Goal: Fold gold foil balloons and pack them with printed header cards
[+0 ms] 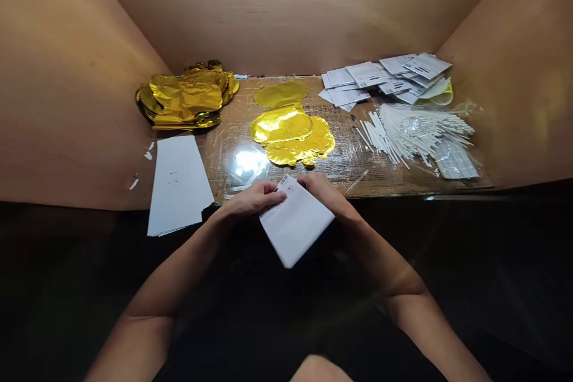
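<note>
A white packet [296, 228] is sitting tilted at the lower centre of the frame, over the near edge of the table [385, 176]. The left hand [250, 200] is pinching its upper left corner with closed fingers, and the right hand [324, 190] is gripping its upper right edge. Just above them, flat gold foil balloons [290, 131] are lying mid-frame. A heap of gold foil balloons [188, 98] is resting at upper left, with a stack of white sheets [178, 184] lying below it. At upper right, printed cards [380, 79] are spreading out above a bundle of white sticks [414, 134].
</note>
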`<state>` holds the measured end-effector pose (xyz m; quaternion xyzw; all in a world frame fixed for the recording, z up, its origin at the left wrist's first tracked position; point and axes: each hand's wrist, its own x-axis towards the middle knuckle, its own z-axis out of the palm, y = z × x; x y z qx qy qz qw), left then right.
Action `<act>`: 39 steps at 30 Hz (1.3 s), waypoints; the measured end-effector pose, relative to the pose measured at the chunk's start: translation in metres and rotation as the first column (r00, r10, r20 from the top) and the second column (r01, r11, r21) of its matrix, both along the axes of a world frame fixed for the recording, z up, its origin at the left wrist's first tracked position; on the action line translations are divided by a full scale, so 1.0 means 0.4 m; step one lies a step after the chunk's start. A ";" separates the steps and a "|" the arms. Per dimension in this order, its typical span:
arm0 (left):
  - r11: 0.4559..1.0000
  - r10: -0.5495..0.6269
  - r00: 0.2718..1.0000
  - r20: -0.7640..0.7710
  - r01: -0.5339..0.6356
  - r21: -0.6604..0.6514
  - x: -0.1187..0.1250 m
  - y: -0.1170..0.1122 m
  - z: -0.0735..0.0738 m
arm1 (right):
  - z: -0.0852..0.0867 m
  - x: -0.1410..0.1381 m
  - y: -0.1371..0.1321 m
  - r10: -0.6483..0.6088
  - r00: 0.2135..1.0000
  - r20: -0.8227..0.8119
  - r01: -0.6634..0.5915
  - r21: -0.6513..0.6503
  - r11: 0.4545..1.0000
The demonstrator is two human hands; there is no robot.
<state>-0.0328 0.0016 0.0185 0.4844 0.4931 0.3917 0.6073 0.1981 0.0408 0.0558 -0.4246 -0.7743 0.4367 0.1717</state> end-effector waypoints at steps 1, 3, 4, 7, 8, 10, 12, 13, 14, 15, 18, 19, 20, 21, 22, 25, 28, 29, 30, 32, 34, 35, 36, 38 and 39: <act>0.991 -0.110 0.994 0.026 0.112 -0.069 0.009 0.006 0.012 | -0.003 0.016 0.002 0.016 0.999 -0.051 -0.019 -0.065 0.998; 0.942 -0.274 0.957 0.094 0.287 -0.175 0.014 0.021 0.029 | -0.007 0.054 0.005 0.012 0.982 -0.189 -0.055 -0.219 0.974; 0.927 -0.304 0.946 0.113 0.321 -0.193 0.013 0.031 0.033 | -0.010 0.072 0.005 -0.019 0.967 -0.254 -0.058 -0.292 0.955; 0.931 -0.303 0.950 0.074 0.312 -0.189 0.014 0.066 0.025 | -0.028 0.103 -0.005 -0.123 0.924 -0.363 -0.043 -0.417 0.908; 0.950 -0.251 0.966 0.056 0.257 -0.178 0.022 0.078 0.018 | -0.038 0.102 -0.013 -0.167 0.909 -0.382 -0.007 -0.416 0.909; 0.992 -0.018 0.996 0.085 0.029 -0.126 0.059 0.097 0.001 | -0.064 0.087 -0.025 -0.305 0.855 -0.419 0.140 -0.380 0.914; 0.971 0.238 0.950 0.202 -0.226 -0.078 0.116 0.101 -0.016 | -0.091 0.071 -0.019 -0.445 0.770 -0.456 0.312 -0.340 0.887; 0.949 0.314 0.912 0.262 -0.309 -0.063 0.147 0.098 -0.024 | -0.102 0.071 -0.005 -0.478 0.750 -0.458 0.366 -0.315 0.876; 0.934 0.352 0.884 0.306 -0.353 -0.056 0.175 0.093 -0.030 | -0.108 0.080 0.016 -0.490 0.756 -0.434 0.410 -0.270 0.871; 0.928 0.365 0.871 0.329 -0.367 -0.057 0.198 0.087 -0.035 | -0.110 0.099 0.043 -0.502 0.779 -0.375 0.462 -0.197 0.865; 0.925 0.380 0.864 0.332 -0.364 -0.110 0.225 0.081 -0.039 | -0.096 0.198 0.148 -0.678 0.735 -0.002 0.668 0.175 0.723; 0.924 0.383 0.864 0.327 -0.354 -0.145 0.220 0.085 -0.036 | -0.090 0.236 0.185 -0.742 0.657 0.137 0.687 0.298 0.663; 0.923 0.383 0.865 0.324 -0.342 -0.178 0.209 0.091 -0.032 | -0.085 0.270 0.220 -0.765 0.590 0.260 0.664 0.383 0.642; 0.921 0.383 0.865 0.323 -0.332 -0.203 0.197 0.097 -0.027 | -0.080 0.298 0.251 -0.762 0.538 0.359 0.627 0.434 0.647; 0.921 0.381 0.865 0.325 -0.323 -0.219 0.183 0.104 -0.023 | -0.077 0.319 0.276 -0.740 0.512 0.436 0.587 0.451 0.672; 0.916 0.391 0.856 0.338 -0.326 -0.235 0.151 0.118 -0.015 | -0.071 0.334 0.313 -0.669 0.512 0.539 0.517 0.428 0.741; 0.897 0.436 0.831 0.345 -0.366 -0.249 0.140 0.124 -0.020 | -0.059 0.286 0.282 -0.641 0.659 0.392 0.539 0.348 0.767; 0.891 0.447 0.823 0.350 -0.377 -0.252 0.140 0.124 -0.023 | -0.054 0.258 0.256 -0.605 0.752 0.262 0.545 0.269 0.794; 0.889 0.453 0.817 0.356 -0.383 -0.252 0.141 0.125 -0.025 | -0.049 0.227 0.225 -0.549 0.830 0.097 0.531 0.163 0.832; 0.890 0.455 0.808 0.376 -0.391 -0.236 0.146 0.124 -0.029 | -0.041 0.161 0.156 -0.428 0.877 -0.219 0.427 -0.051 0.903; 0.895 0.446 0.802 0.397 -0.393 -0.211 0.150 0.121 -0.029 | -0.041 0.101 0.096 -0.403 0.839 -0.367 0.369 -0.162 0.915; 0.898 0.440 0.800 0.407 -0.392 -0.198 0.152 0.118 -0.028 | -0.043 0.078 0.075 -0.416 0.820 -0.393 0.370 -0.190 0.909; 0.901 0.434 0.800 0.415 -0.391 -0.189 0.153 0.115 -0.027 | -0.048 0.060 0.061 -0.437 0.803 -0.406 0.386 -0.206 0.899; 0.904 0.428 0.800 0.421 -0.387 -0.184 0.155 0.107 -0.025 | -0.062 0.041 0.052 -0.466 0.775 -0.427 0.398 -0.243 0.885; 0.904 0.427 0.800 0.420 -0.386 -0.184 0.156 0.103 -0.025 | -0.071 0.038 0.052 -0.477 0.758 -0.445 0.384 -0.287 0.878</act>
